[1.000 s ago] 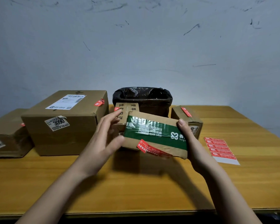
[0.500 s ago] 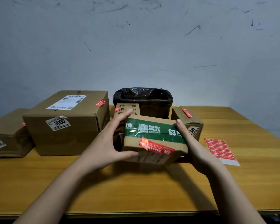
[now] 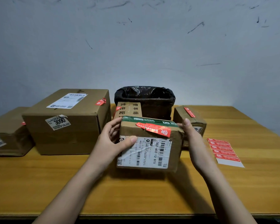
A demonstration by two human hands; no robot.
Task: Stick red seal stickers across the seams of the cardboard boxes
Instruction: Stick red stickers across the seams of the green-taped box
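Presently we count five cardboard boxes on the desk [image 3: 39, 183]. One small box [image 3: 149, 145] sits at the centre, its barcode label facing us and one red seal sticker [image 3: 153, 129] across its top front edge beside green tape. We hold it with two hands: the left hand [image 3: 111, 142] at 9 o'clock of it, thumb pressed on the label and fingers curled behind the side; the right hand [image 3: 192, 141] at 3 o'clock, fingers straight against that side.

At 10 o'clock stands one large box [image 3: 68, 125] marked 3090, with a red sticker on its top edge. Beyond it at 9 o'clock lies one flat box [image 3: 6, 135]. At 12 o'clock stands one printed box [image 3: 129, 109], behind it one bin with a black liner [image 3: 145, 101]. At 2 o'clock is one small box with a red sticker [image 3: 191, 117]. At 3 o'clock lies one sticker sheet [image 3: 223, 151], five red seals left on it.
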